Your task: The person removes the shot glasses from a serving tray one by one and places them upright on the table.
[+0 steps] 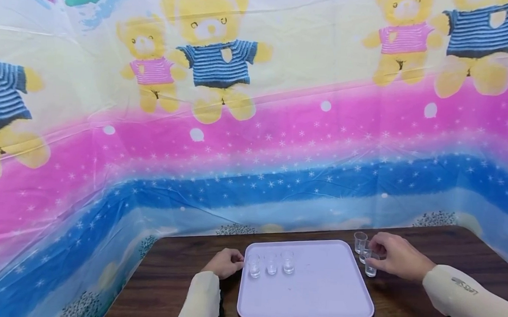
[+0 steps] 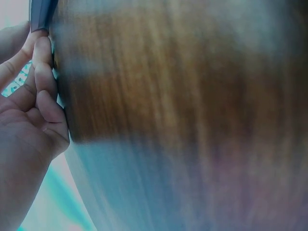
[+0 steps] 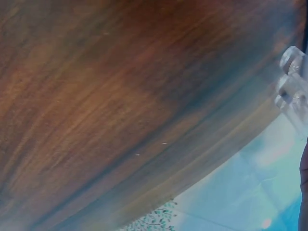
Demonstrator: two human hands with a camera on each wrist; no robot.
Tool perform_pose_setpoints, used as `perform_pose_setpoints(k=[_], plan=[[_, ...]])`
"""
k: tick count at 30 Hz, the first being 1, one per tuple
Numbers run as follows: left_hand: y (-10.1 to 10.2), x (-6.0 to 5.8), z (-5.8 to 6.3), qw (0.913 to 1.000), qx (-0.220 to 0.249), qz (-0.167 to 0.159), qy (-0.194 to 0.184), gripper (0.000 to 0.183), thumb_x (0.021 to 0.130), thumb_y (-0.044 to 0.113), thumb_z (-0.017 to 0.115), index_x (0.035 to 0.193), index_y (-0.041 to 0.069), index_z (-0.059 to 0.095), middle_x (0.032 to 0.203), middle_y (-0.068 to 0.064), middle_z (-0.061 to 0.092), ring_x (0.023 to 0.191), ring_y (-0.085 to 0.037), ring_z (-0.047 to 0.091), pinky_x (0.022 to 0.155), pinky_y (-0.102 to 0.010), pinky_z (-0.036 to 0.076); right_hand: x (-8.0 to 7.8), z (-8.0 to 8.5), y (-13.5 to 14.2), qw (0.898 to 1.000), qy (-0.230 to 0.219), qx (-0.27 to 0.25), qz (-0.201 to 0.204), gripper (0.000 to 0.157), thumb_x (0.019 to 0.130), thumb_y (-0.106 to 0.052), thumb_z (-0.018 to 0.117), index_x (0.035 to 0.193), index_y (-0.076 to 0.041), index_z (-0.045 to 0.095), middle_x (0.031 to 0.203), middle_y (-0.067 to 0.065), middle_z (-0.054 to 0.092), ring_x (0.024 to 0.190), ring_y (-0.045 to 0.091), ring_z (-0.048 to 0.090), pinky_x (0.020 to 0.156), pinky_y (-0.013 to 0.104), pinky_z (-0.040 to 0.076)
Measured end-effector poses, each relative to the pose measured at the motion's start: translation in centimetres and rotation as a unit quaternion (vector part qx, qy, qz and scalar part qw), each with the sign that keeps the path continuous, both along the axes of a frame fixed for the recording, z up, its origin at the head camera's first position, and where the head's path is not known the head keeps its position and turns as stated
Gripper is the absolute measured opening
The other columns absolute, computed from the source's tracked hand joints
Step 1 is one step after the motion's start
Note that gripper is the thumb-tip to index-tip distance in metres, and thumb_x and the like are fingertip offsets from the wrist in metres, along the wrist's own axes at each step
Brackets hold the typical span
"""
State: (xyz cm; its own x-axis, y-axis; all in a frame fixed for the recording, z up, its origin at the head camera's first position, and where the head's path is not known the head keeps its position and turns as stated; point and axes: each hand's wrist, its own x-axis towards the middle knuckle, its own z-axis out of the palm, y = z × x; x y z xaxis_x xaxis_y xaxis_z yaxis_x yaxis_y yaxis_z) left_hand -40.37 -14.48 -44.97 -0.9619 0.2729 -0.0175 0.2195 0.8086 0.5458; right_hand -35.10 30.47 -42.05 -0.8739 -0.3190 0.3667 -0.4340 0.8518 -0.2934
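Observation:
My left hand [image 1: 224,263] is at the left edge of a pale lilac tray [image 1: 307,298]. In the left wrist view its thumb and fingers pinch the tray's rim [image 2: 42,14]. Three small clear glasses stand in a row on the tray: a left glass [image 1: 255,268], a middle glass [image 1: 271,265] and a right glass [image 1: 288,264]. Beyond the tray's right side, my right hand [image 1: 403,257] pinches the nearest glass [image 1: 371,270] of a line of three. The middle one [image 1: 363,257] is partly covered by the fingers; the far glass [image 1: 360,242] stands behind.
The dark wooden table [image 1: 167,287] carries the tray and glasses. A printed cloth [image 1: 280,131] with bears hangs close behind the table and round its sides. The right wrist view shows mostly tabletop [image 3: 96,106], with glasses [image 3: 293,60] at its right edge.

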Motion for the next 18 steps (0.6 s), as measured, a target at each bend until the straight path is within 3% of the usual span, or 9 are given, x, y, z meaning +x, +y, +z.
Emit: perform_pose_setpoints(k=[6, 18], plan=[[-0.1, 0.0, -0.2, 1.0, 0.004, -0.002, -0.002, 0.005, 0.082, 0.022, 0.058, 0.084, 0.017, 0.058, 0.078, 0.001, 0.051, 0.066, -0.016, 0.047, 0.059, -0.033, 0.038, -0.6, 0.4, -1.7, 1.0, 0.006, 0.001, 0.014, 0.035, 0.067, -0.049, 0.066, 0.082, -0.019, 0.056, 0.074, -0.008, 0.049, 0.065, 0.007, 0.046, 0.056, 0.025, 0.04], [-0.1, 0.1, 0.0, 1.0, 0.007, -0.002, 0.001, 0.006, 0.081, 0.022, 0.058, 0.085, 0.017, 0.058, 0.079, 0.001, 0.052, 0.066, -0.017, 0.047, 0.06, -0.034, 0.039, -1.4, 0.6, -6.0, 0.999, -0.013, 0.008, 0.037, 0.038, 0.065, -0.053, 0.065, 0.087, -0.023, 0.057, 0.077, -0.015, 0.047, 0.072, 0.007, 0.048, 0.062, 0.026, 0.041]])
